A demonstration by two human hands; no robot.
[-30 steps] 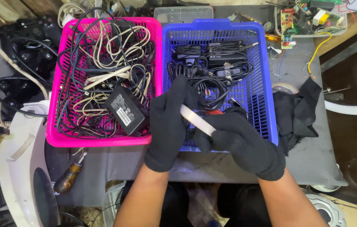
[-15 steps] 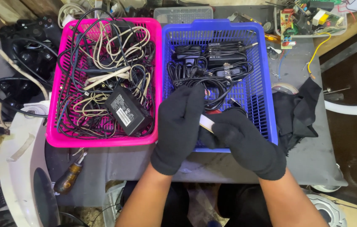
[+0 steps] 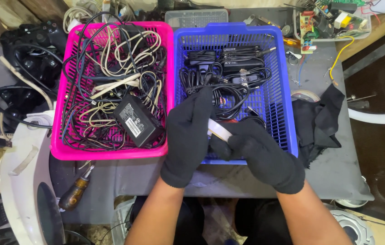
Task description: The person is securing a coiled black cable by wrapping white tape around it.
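1. Two gloved hands are closing tighter around a small white piece (image 3: 219,130) over the blue basket (image 3: 287,113); a second ago more of it showed
2. Left hand (image 3: 188,136) is covering it, right hand (image 3: 262,156) is pinching its end

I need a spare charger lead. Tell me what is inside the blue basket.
The blue basket holds black cables, coiled and tangled, with plugs. The gloved hands, left hand and right hand, cover its near end, so what lies there is hidden.
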